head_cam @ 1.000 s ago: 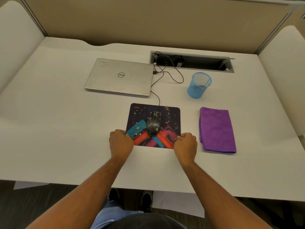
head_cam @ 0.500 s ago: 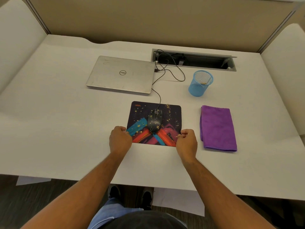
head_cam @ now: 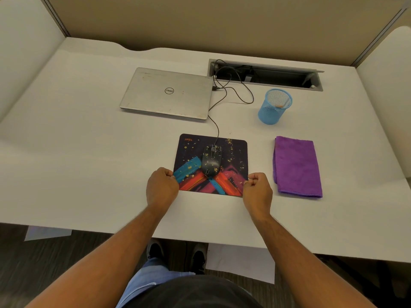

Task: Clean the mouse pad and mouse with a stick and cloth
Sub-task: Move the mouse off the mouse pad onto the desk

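Head view, looking down on a white desk (head_cam: pixel 89 152): both hands are at the near corners of the pad (head_cam: pixel 233 161). Left hand (head_cam: pixel 162 187) is curled tight on the near-left corner, grip closed with the pad's edge pinched between thumb and fingers. Right hand (head_cam: pixel 258 190) mirrors it on the near-right corner, fist closed, thumb and forefinger nipping the edge. The pad lies flat at the desk's middle, dark with bright red, blue and pink streaks, and it is speckled with small yellow-gold crumbs. The mouse (head_cam: pixel 211 161) sits on the pad near its centre, black, also flecked with crumbs (quite a scatter of them), its cable (head_cam: pixel 216 130) running away toward the laptop (head_cam: pixel 166 94). That laptop lies shut, beyond and left of the pad. A folded purple cloth (head_cam: pixel 298 167) rests on the desk just right of the pad, apart from the right hand. Beyond the cloth stands a blue mesh cup (head_cam: pixel 274 110) with a thin stick (head_cam: pixel 279 106) inside, only partly visible.
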